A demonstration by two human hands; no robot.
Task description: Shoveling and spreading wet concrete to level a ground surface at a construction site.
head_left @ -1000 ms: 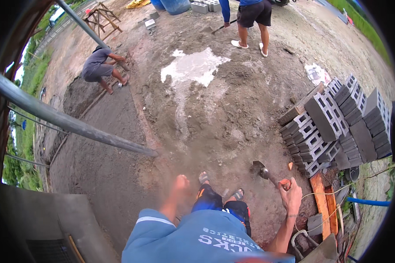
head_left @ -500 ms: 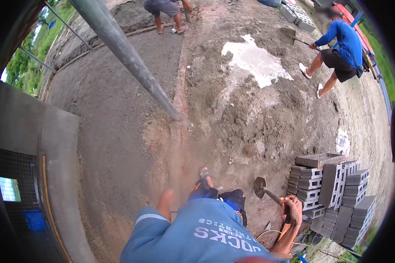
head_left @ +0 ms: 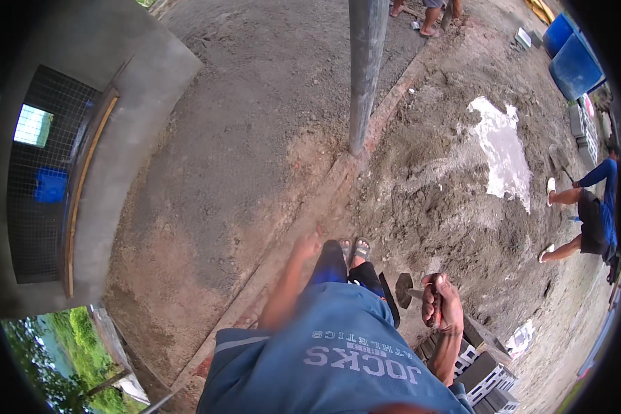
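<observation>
My right hand [head_left: 447, 303] is closed around the handle of a trowel [head_left: 405, 290]. Its dark, blunt blade points toward my legs, above the bare ground. My left hand [head_left: 308, 245] hangs in front of my body over the reddish strip of earth, touching nothing that I can see. Motion smears its fingers, so their pose is unclear. My sandalled feet [head_left: 358, 250] stand just beyond the two hands.
A metal post [head_left: 367, 76] rises ahead. White-grey wet mix [head_left: 504, 155] lies on a soil heap. A co-worker in blue [head_left: 598, 207] holds a shovel at right; another person [head_left: 431, 17] is at the far end. Hollow blocks [head_left: 486, 379] are stacked near right. A concrete wall [head_left: 141, 90] stands left.
My view has swung left, so the post and co-workers sit further right. My left hand has come forward into sight. The trowel stays in my right hand, now nearer my legs.
</observation>
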